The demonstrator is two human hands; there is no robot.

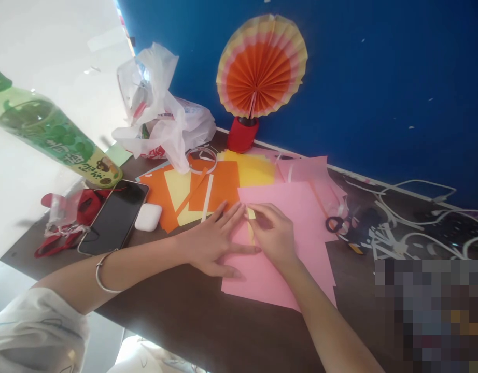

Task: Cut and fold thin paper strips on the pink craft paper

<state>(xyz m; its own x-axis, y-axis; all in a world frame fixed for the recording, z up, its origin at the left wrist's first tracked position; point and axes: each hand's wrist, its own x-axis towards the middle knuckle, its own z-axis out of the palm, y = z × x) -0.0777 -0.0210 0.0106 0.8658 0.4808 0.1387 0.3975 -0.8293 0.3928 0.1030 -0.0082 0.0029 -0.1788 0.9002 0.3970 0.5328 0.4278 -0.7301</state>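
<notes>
Over the pink sheets (278, 282), we pinch the upper end of a yellow strip (251, 234) between the thumb and fingers of our right hand (276, 235). Our left hand (213, 241) lies spread just beside it, grasping nothing that we can see. We judge the strip to be paper: nearly weightless, limp, quick to crease and easily torn. We would take it by an end, with a light fingertip pinch, never by a tight fist.

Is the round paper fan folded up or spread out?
Spread out: the paper fan makes a round disc, with pleats running outward toward its edge.
</notes>
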